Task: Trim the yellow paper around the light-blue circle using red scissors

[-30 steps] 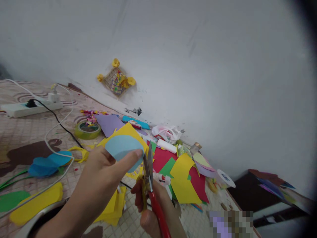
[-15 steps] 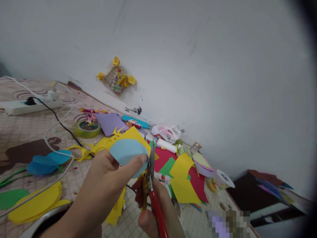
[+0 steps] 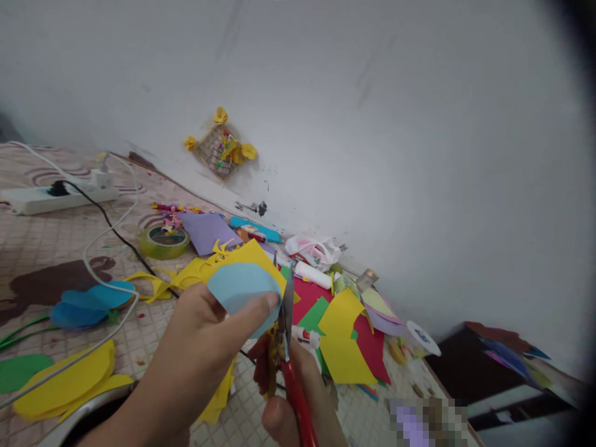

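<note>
My left hand (image 3: 209, 354) pinches a light blue rounded paper (image 3: 242, 287) laid against a sheet of yellow paper (image 3: 254, 251), its thumb pressed on the blue piece. My right hand (image 3: 302, 385) grips a pair of scissors (image 3: 298, 388) with red handles. The scissor blades are parted, pointing away from me, at the right edge of the held papers. Part of the right hand's fingers is hidden behind the scissors.
Yellow petal shapes (image 3: 69, 382) and blue petals (image 3: 88, 304) lie at left. Behind are a tape roll (image 3: 162, 248), purple paper (image 3: 209, 233) and a power strip (image 3: 60, 202) with trailing cables. Red paper (image 3: 372, 347) and yellow paper (image 3: 344, 341) lie at right. A wall rises behind.
The scissors and my right hand have shifted slightly to the right, and the blades look a little wider apart. My left hand keeps its hold on the papers.
</note>
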Demonstrator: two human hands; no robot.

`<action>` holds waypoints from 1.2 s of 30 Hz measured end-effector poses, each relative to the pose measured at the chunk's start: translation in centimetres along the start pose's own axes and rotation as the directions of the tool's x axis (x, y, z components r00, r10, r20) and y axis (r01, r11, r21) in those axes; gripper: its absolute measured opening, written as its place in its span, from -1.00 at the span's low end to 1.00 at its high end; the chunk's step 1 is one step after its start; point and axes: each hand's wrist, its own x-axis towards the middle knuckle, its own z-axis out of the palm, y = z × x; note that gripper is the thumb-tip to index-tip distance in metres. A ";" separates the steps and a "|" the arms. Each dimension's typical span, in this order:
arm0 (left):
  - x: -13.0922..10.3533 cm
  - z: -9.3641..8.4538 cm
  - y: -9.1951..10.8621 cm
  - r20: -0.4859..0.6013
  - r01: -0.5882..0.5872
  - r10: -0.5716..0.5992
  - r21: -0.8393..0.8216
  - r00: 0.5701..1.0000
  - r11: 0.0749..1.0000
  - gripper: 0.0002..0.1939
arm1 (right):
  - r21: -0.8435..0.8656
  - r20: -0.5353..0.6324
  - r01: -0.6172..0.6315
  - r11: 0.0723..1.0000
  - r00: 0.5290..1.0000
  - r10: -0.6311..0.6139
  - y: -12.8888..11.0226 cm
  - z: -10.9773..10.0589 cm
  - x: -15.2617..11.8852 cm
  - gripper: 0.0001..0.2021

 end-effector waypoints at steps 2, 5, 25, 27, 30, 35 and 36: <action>0.1 0.1 0.1 0.017 -0.005 0.005 0.005 1.000 1.000 -0.81 | -0.027 0.016 0.013 1.000 1.000 -0.012 -0.1 -0.1 0.2 -0.33; 0.3 0.2 0.3 0.010 -0.007 0.007 0.018 1.000 1.000 -0.81 | -0.034 0.024 0.023 0.999 0.999 -0.022 -0.1 -0.1 0.3 -0.31; 0.3 0.1 0.3 -0.175 -0.089 0.115 0.150 0.978 0.985 -0.82 | 0.000 -0.045 -0.002 1.000 0.999 0.002 2.4 -0.5 0.1 -0.32; 0.2 0.1 0.4 -0.180 -0.086 0.117 0.168 0.977 0.982 -0.82 | 0.001 -0.071 -0.024 1.000 0.997 0.024 3.1 -0.6 -0.2 -0.30; 0.3 0.0 0.3 -0.179 -0.089 0.125 0.194 0.976 0.977 -0.80 | -0.020 -0.125 -0.020 1.000 0.992 0.018 4.5 -0.8 -0.9 -0.24; 0.3 0.0 0.3 -0.170 -0.087 0.119 0.184 0.978 0.979 -0.82 | -0.066 -0.124 -0.001 0.998 0.992 -0.007 5.2 -0.9 -1.3 -0.20; 0.3 0.0 0.4 -0.172 -0.085 0.118 0.188 0.978 0.979 -0.81 | -0.078 -0.127 0.002 0.997 0.992 -0.011 5.1 -0.9 -1.3 -0.20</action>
